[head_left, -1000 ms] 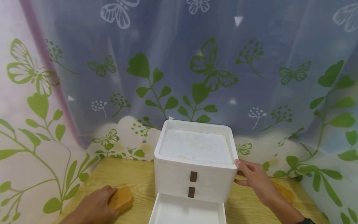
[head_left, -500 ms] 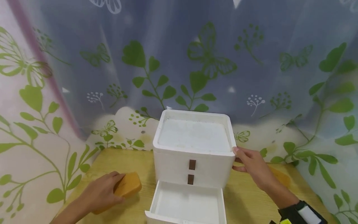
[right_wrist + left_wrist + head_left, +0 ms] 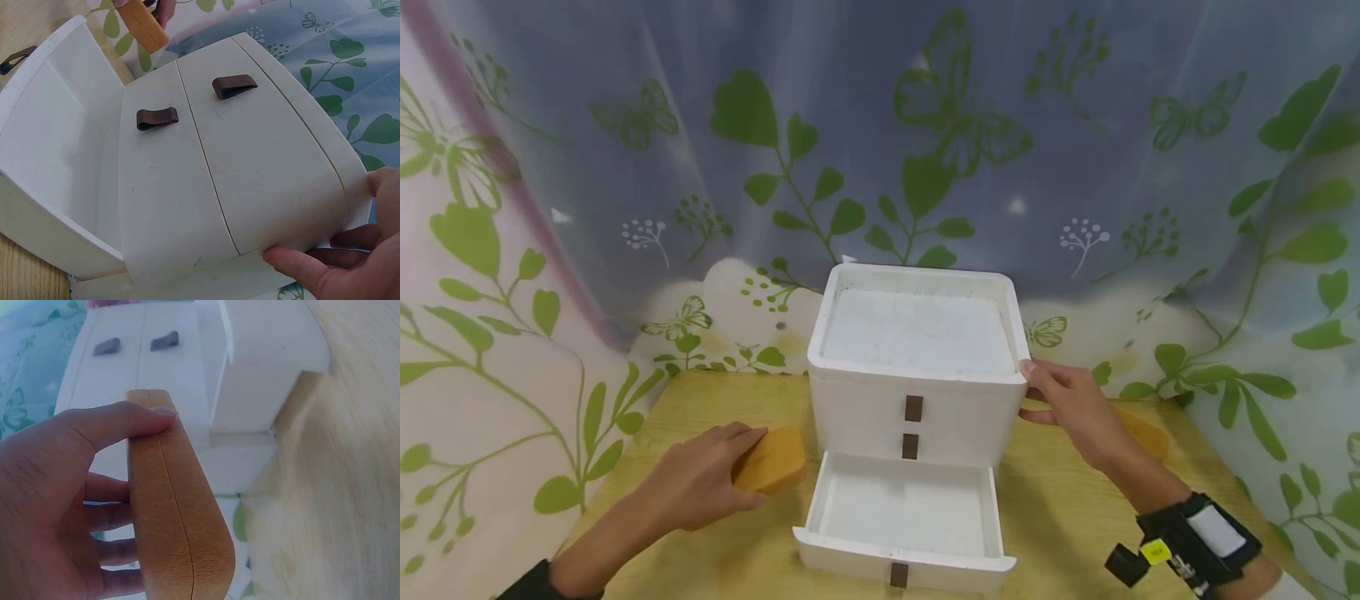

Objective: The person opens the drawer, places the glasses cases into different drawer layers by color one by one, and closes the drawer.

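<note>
My left hand [image 3: 711,475] grips an orange-tan glasses case [image 3: 771,460], thumb on one face and fingers behind it. The left wrist view shows its leathery surface and a seam [image 3: 167,469] running lengthwise. Just right of the case stands a white drawer unit [image 3: 917,421] with brown pull tabs. Its bottom drawer [image 3: 902,508] is pulled out, and nothing shows inside. The two upper drawers are closed. At the unit's right front top corner my right hand [image 3: 1071,412] holds on, thumb on the rim and fingertips against the side wall [image 3: 300,265].
Wood-patterned tabletop [image 3: 737,408] surrounds the unit. Another orange object [image 3: 1144,433] lies at the right, partly hidden by the right forearm. A curtain [image 3: 865,125] with leaf and butterfly prints hangs close behind the unit.
My left hand has carried the glasses case rightward, closer to the drawer unit. The head view has tilted down, showing the whole bottom drawer front. My right hand keeps its place at the corner.
</note>
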Action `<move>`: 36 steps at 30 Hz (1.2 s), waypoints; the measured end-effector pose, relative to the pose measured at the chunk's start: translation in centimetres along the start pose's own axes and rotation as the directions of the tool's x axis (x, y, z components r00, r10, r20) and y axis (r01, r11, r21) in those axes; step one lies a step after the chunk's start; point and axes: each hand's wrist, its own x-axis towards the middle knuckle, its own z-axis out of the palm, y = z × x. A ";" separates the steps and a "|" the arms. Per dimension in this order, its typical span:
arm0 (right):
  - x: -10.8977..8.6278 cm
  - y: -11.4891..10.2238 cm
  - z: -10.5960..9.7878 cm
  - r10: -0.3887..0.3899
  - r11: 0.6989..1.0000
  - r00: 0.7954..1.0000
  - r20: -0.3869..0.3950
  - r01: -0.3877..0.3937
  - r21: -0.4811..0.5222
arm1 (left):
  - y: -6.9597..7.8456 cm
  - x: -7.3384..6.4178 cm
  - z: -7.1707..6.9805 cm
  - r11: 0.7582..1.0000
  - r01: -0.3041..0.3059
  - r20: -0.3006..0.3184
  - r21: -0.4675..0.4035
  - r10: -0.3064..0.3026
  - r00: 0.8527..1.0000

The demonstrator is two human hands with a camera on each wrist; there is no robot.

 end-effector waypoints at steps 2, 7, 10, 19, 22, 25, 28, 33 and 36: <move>0.5 -0.3 -0.2 -0.014 1.000 1.000 0.003 0.014 0.009 | 0.4 0.5 -0.5 1.000 -0.025 -0.015 0.010 0.025 1.000; 1.4 -1.1 -0.7 -0.032 0.999 0.999 0.004 0.032 0.005 | 1.6 2.0 -1.6 0.995 -0.090 -0.041 0.034 0.092 0.995; 1.8 -1.6 -1.0 -0.042 0.999 0.999 -0.002 0.042 0.003 | 2.3 3.0 -2.0 0.990 -0.133 -0.057 0.049 0.135 0.989; 1.9 -1.5 -0.6 -0.012 1.000 1.000 0.006 0.012 0.013 | 4.3 4.5 -1.6 0.971 -0.237 -0.029 0.033 0.238 0.971; 1.5 -1.2 -0.4 0.003 1.000 1.000 0.003 -0.003 0.018 | 5.1 4.8 -0.9 0.961 -0.275 -0.014 0.029 0.276 0.961; 1.2 -0.9 -0.2 0.014 1.000 1.000 -0.002 -0.014 0.017 | 6.0 5.3 -0.2 0.954 -0.298 0.013 0.012 0.298 0.954; 0.8 -0.6 -0.1 0.030 0.999 1.000 -0.010 -0.029 0.024 | 6.9 5.6 0.5 0.945 -0.328 0.033 0.008 0.327 0.944; 0.4 -0.2 0.2 0.062 0.996 0.998 -0.018 -0.061 0.057 | 8.1 5.7 1.8 0.922 -0.387 0.055 0.023 0.385 0.921; 0.3 -0.1 0.3 0.073 0.995 0.997 -0.025 -0.071 0.065 | 8.7 5.9 2.5 0.908 -0.417 0.062 0.036 0.414 0.908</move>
